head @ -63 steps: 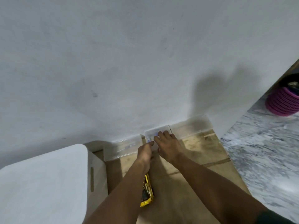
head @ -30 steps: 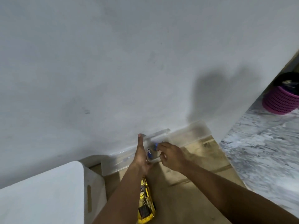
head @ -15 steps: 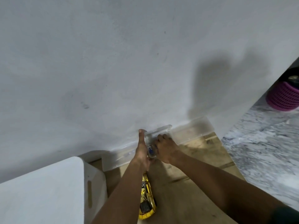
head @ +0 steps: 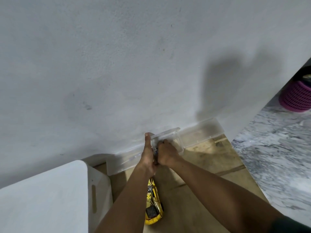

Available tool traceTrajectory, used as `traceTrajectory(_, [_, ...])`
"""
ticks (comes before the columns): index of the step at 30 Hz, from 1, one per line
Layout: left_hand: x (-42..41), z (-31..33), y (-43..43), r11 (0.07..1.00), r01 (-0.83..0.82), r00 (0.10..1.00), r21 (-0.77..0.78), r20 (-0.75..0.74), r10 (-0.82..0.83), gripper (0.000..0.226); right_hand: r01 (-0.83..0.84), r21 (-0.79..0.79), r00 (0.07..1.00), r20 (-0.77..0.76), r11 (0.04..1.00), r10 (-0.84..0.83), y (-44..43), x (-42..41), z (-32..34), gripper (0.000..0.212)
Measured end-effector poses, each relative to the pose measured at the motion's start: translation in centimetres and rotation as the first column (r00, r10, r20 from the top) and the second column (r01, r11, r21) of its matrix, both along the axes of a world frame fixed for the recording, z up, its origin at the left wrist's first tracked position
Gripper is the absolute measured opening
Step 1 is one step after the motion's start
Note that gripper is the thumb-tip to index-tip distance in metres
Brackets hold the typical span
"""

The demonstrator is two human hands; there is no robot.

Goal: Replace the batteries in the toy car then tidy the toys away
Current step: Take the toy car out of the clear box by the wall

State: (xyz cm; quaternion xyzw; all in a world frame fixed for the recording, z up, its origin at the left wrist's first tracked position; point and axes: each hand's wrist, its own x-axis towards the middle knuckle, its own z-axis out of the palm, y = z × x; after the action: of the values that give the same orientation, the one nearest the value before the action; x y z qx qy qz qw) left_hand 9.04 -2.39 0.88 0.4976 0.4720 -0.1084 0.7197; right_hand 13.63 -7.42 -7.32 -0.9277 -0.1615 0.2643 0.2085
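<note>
A yellow toy car (head: 153, 206) lies on the wooden surface, partly under my left forearm, with a dark open compartment facing up. Against the wall, my left hand (head: 148, 154) grips the left end of a small clear plastic box (head: 168, 134), thumb pointing up along its side. My right hand (head: 167, 154) reaches into that box with curled fingers and pinches a small blue-marked battery (head: 155, 149) that shows between the two hands. The rest of the box's contents are hidden by my fingers.
Long clear containers (head: 202, 132) line the foot of the grey wall. A white box with a slot handle (head: 50, 199) stands at the left. To the right are a marble floor (head: 272, 157) and a pink basket (head: 297, 98).
Both hands came off the box's top; the left moved to its left end, thumb raised. The right hand's fingers went in and curled at the blue battery.
</note>
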Motion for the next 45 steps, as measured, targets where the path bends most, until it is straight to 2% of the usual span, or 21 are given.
traceTrajectory(5, [-0.1, -0.1, -0.1, 1.0, 0.005, 1.0, 0.002, -0.001, -0.005, 0.089, 0.08, 0.062, 0.996, -0.041, 0.995, -0.077, 0.5, -0.3, 0.0, 0.029])
traceTrajectory(9, [0.2, -0.6, 0.5, 1.0, -0.02, 1.0, -0.004, 0.001, 0.02, 0.096, 0.028, 0.058, 0.997, -0.073, 0.998, -0.024, 0.3, 0.0, 0.2, 0.017])
traceTrajectory(12, [0.3, -0.6, 0.4, 1.0, 0.001, 1.0, 0.018, -0.001, -0.001, 0.097, -0.1, 0.02, 0.989, -0.104, 0.995, 0.102, 0.0, 0.8, 0.6, 0.019])
traceTrajectory(15, [0.3, -0.5, 0.2, 0.999, 0.022, 1.0, 0.042, 0.003, -0.022, 0.096, -0.156, 0.031, 0.97, -0.183, 0.987, 0.159, 0.0, 1.6, 0.6, 0.02])
traceTrajectory(25, [-0.3, -0.9, 1.3, 0.998, 0.056, 0.998, 0.011, 0.013, -0.056, 0.112, -0.11, 0.175, 0.936, -0.313, 0.978, 0.161, -1.1, 3.0, 1.1, 0.013])
traceTrajectory(28, [-0.2, -1.0, 1.5, 0.999, 0.047, 0.999, 0.009, 0.006, -0.047, 0.106, -0.118, 0.198, 0.928, -0.327, 0.973, 0.179, -1.5, 3.2, 1.1, 0.026])
traceTrajectory(31, [-0.2, -1.2, 1.5, 0.999, 0.052, 0.999, 0.006, 0.01, -0.052, 0.103, -0.091, 0.242, 0.932, -0.32, 0.966, 0.168, -1.8, 3.2, 1.1, 0.028])
traceTrajectory(35, [-0.1, -1.6, 1.3, 0.998, 0.055, 0.998, -0.022, 0.009, -0.055, 0.077, 0.031, 0.396, 0.956, -0.278, 0.918, 0.088, -2.8, 3.2, 1.3, 0.031])
traceTrajectory(37, [0.0, -1.7, 1.1, 0.997, 0.065, 0.998, -0.038, 0.009, -0.064, 0.074, 0.141, 0.482, 0.953, -0.303, 0.865, 0.014, -3.5, 3.1, 1.8, 0.028])
traceTrajectory(39, [-0.1, -1.9, 1.2, 0.998, 0.057, 0.998, -0.042, 0.012, -0.057, 0.078, 0.312, 0.549, 0.906, -0.418, 0.776, -0.068, -4.3, 2.7, 2.7, 0.023])
traceTrajectory(40, [-0.1, -1.8, 1.2, 0.998, 0.049, 0.999, -0.035, 0.003, -0.049, 0.08, 0.421, 0.56, 0.853, -0.512, 0.714, -0.102, -4.8, 2.5, 3.0, 0.019])
traceTrajectory(43, [-0.2, -2.0, 1.0, 0.998, 0.038, 0.999, -0.041, 0.006, -0.038, 0.087, 0.702, 0.479, 0.62, -0.775, 0.527, -0.122, -6.4, 2.0, 3.6, 0.017])
traceTrajectory(45, [-0.3, -2.3, 1.0, 0.998, 0.035, 0.999, -0.055, -0.001, -0.035, 0.11, 0.835, 0.376, 0.445, -0.891, 0.403, -0.091, -7.3, 1.7, 3.6, 0.012])
